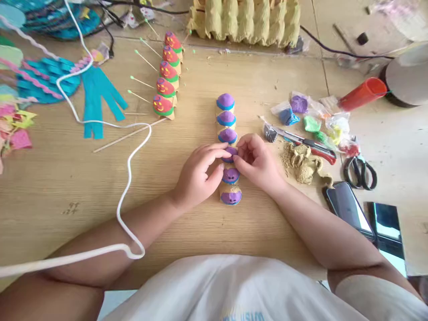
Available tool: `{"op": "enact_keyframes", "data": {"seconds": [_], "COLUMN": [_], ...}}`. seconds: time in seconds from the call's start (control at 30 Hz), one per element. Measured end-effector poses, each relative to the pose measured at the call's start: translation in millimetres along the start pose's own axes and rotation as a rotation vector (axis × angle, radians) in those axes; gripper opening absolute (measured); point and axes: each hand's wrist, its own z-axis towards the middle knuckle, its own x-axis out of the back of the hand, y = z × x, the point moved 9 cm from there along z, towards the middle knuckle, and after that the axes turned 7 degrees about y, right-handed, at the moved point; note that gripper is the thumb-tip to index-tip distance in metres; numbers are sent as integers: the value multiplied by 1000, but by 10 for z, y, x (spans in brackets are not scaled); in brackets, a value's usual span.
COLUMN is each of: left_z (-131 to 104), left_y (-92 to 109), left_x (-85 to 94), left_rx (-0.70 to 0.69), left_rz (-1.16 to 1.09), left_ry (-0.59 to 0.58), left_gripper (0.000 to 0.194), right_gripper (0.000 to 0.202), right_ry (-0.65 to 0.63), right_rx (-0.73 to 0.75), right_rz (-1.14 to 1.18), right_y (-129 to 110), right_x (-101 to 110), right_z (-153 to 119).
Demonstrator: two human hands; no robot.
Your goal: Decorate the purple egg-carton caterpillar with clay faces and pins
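Observation:
A row of egg-carton cups (227,118), coated in purple with blue rims, runs away from me down the middle of the table. The nearest cup (231,197) and the cup behind it (230,175) carry small dark dots like eyes. My left hand (202,174) steadies the row from the left, forefinger and thumb curved round a purple cup (229,154). From the right, my right hand (259,165) presses thumb and bent forefinger together at that same cup. Anything pinched in those fingertips is too small to make out.
Red-and-green egg-carton faces (165,87) stand left, with green-tipped sticks (142,81) beside them. A white cord (129,169) crosses my left arm. Bagged clay (299,103), a utility knife (309,145), scissors (360,173) and phones (349,207) lie right. An egg carton (247,20) sits behind.

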Motion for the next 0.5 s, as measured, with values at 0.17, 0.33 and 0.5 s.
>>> {"op": "enact_keyframes", "data": {"seconds": [0.17,0.33,0.5], "left_z": [0,-2,4], "left_y": [-16,0,23], "left_x": [-12,-17,-22], "left_rx": [3,-23,-46], "left_rz": [4,0,13], "left_ry": [2,3,1], "left_gripper": [33,33,34], "right_gripper": [22,21,21], "right_ry": [2,2,0], "right_rx": [-27,-28,-39], "right_rz": [1,-1,-5], "right_y": [23,16,33], "right_x": [-6,-7,-4], "right_z": [5,11,10]}}
